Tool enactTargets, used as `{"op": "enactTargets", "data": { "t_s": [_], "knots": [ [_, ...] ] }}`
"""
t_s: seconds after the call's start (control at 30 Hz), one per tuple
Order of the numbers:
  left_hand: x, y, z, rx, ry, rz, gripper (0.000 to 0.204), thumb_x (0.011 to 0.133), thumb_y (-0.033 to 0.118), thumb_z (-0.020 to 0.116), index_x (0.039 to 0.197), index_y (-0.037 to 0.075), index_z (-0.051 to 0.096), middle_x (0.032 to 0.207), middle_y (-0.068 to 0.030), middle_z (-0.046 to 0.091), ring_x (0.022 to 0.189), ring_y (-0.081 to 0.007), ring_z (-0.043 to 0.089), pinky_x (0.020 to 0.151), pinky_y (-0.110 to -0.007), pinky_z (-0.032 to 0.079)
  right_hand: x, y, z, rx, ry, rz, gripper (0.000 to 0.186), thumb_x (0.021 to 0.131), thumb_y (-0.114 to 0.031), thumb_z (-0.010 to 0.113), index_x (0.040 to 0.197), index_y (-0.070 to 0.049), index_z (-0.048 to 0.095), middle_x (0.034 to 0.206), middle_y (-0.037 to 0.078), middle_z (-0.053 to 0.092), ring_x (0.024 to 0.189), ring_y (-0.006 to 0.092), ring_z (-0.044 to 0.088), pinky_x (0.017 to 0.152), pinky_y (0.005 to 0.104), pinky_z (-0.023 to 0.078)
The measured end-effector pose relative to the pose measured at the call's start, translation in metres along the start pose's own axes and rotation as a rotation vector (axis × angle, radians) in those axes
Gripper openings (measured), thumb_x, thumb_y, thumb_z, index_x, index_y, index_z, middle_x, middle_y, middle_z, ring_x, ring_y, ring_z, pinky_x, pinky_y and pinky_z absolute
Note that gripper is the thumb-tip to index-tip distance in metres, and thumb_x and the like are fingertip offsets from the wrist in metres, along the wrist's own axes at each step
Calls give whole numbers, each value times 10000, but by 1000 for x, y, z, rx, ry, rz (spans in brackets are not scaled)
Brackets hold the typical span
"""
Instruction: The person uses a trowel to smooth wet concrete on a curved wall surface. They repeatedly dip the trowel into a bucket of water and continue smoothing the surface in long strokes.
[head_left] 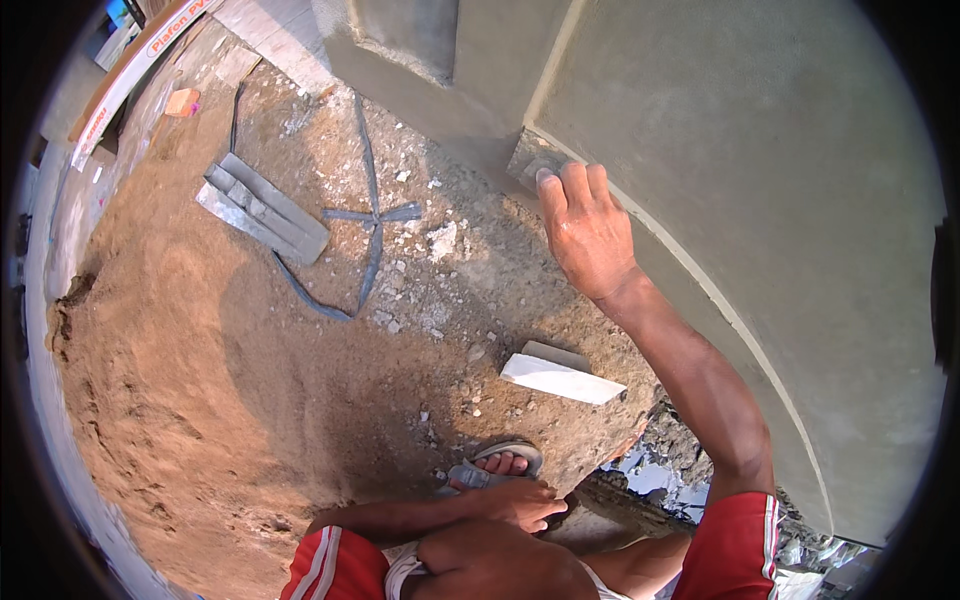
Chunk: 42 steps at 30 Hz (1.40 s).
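My right hand [588,225] reaches up to the grey plastered wall [740,190], its fingers curled over a small, flat grey pad [533,160] pressed against the plaster. The pad lies where a pale raised strip [690,275] on the wall bends at a corner; the fingers cover much of it, so its kind is unclear. Lower down, my left hand [525,505] rests by my knee, above my sandalled foot [500,465]. Its fingers are loosely stretched, with nothing seen in them.
On the dusty ground lie a grey metal trowel-like piece [265,212], a knotted grey strap [372,217] and a white angled piece [563,379]. Pale rubble [440,240] is scattered between them. A wet, dark gap [655,470] runs along the wall's foot. Boards [150,60] stand far left.
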<state>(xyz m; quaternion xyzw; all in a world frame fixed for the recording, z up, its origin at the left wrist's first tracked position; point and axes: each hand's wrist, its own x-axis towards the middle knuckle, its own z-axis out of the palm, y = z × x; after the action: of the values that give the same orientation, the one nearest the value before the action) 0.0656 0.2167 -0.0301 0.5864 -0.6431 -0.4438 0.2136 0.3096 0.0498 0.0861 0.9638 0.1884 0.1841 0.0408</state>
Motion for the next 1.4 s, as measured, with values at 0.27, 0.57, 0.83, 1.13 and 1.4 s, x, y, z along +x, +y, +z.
{"op": "enactTargets", "data": {
  "t_s": [0.27, 0.57, 0.83, 1.13, 1.4],
  "knots": [
    [8, -15, 30, -56, 84, 84, 522, 902, 298, 626, 1369, 72, 567, 1161, -183, 670, 1056, -375, 650, 929, -509, 488, -37, -7, -22, 129, -26, -44, 497, 798, 51, 689, 1276, 57, 557, 1077, 162, 537, 1012, 282, 535, 780, 369, 612],
    [11, -11, 37, 83, 105, 13, 538, 929, 303, 626, 1395, 49, 534, 1175, -186, 667, 1049, -371, 655, 938, -480, 490, -28, 26, -54, 52, -8, 174, 529, 876, 37, 628, 1391, -63, 560, 1028, 145, 595, 942, 265, 589, 777, 386, 599],
    [4, -11, 21, -80, 39, 56, 536, 929, 277, 636, 1398, 39, 530, 1238, -178, 632, 1146, -350, 603, 1019, -451, 444, -101, 50, -80, 99, -68, 329, 500, 893, 43, 609, 1371, -104, 607, 997, 127, 608, 912, 268, 615, 802, 405, 596],
    [5, -10, 22, -91, 50, 78, 521, 909, 242, 649, 1364, 10, 545, 1229, -185, 631, 1134, -361, 599, 1006, -458, 454, -263, 93, -173, 198, -83, 631, 494, 837, 75, 668, 1313, -57, 654, 1076, 133, 672, 957, 310, 629, 822, 432, 548],
    [7, -5, 14, -15, 48, 109, 533, 888, 241, 689, 1346, 2, 557, 1180, -188, 650, 1117, -363, 607, 963, -474, 483, -268, 37, -109, 153, 184, 374, 481, 755, 78, 716, 1221, -11, 642, 1062, 143, 629, 932, 311, 596, 800, 416, 529]
  ]
}}
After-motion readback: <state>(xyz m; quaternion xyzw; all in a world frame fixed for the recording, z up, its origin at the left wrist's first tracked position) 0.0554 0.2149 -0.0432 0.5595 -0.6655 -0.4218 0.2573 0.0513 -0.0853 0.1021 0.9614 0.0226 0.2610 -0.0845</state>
